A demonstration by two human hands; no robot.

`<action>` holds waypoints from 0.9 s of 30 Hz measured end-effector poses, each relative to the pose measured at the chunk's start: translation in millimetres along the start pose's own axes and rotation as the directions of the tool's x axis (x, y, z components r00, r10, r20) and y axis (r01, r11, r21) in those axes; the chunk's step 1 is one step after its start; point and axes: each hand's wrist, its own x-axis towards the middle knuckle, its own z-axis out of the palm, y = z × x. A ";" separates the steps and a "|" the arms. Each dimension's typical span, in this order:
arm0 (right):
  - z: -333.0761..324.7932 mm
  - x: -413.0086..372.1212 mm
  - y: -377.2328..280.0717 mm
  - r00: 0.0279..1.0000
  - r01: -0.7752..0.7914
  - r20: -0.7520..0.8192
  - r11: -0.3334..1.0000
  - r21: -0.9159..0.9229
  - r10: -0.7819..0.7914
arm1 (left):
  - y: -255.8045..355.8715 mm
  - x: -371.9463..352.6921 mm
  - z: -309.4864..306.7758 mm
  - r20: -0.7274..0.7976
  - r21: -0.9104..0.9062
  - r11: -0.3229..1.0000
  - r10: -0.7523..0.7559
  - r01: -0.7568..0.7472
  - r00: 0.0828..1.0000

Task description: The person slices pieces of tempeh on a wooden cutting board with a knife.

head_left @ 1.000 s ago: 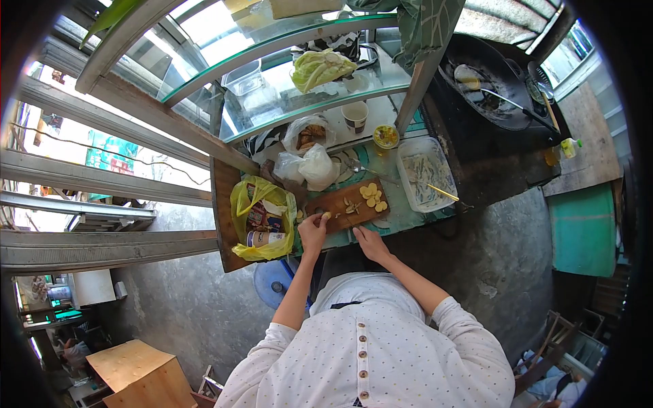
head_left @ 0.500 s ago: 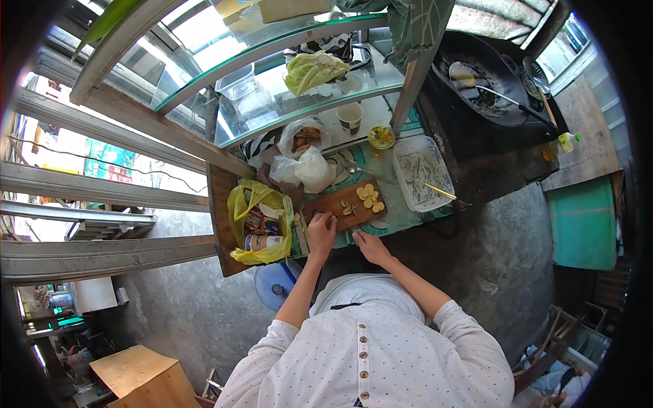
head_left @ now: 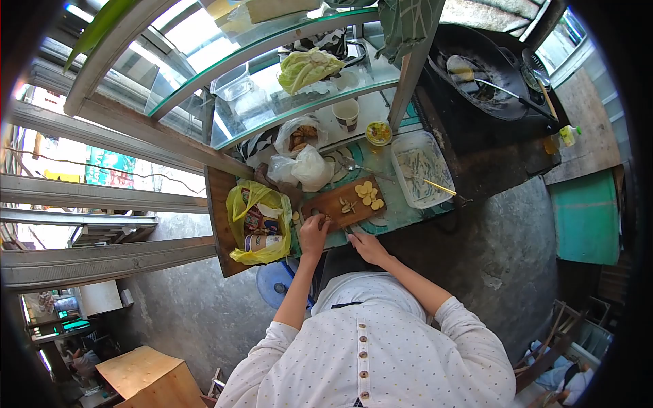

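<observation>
A wooden cutting board (head_left: 332,202) lies tilted near the counter's front edge. Pale yellow round slices (head_left: 368,195) sit at its right end, with small slivers (head_left: 347,206) around the middle. My left hand (head_left: 313,234) is at the board's left front corner, its fingers pinched together over something small that they hide. Just right of it, at the front edge, my right hand (head_left: 368,248) is closed around what looks like a knife. Its handle is covered by my fingers, and little of the blade shows.
Left of the board stands a yellow plastic bag (head_left: 235,216) with packets. Behind are white bags (head_left: 312,168), a paper cup (head_left: 346,114) and a small yellow-topped container (head_left: 378,132). Rightward sit a plastic tub (head_left: 422,200) and a wok (head_left: 479,51). A glass shelf (head_left: 272,124) overhangs the back.
My left hand has shifted slightly left, and its fingers are bent differently. My right hand has moved a little left and stays closed. The view has shifted slightly.
</observation>
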 end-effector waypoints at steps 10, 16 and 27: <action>-9.5 -6.7 -17.7 1.000 -0.022 -0.023 0.990 -0.140 0.019 | -2.5 2.3 0.7 0.007 -0.078 0.996 0.033 -0.032 0.999; -11.3 -5.2 -30.4 0.998 -0.066 -0.009 0.974 -0.217 0.066 | 1.8 2.0 -0.5 -0.008 -0.064 0.997 0.039 -0.040 0.999; -10.1 10.7 -40.8 0.994 -0.078 0.050 0.953 -0.294 0.097 | 3.1 -2.8 2.9 -0.111 -0.056 0.998 -0.012 0.005 0.994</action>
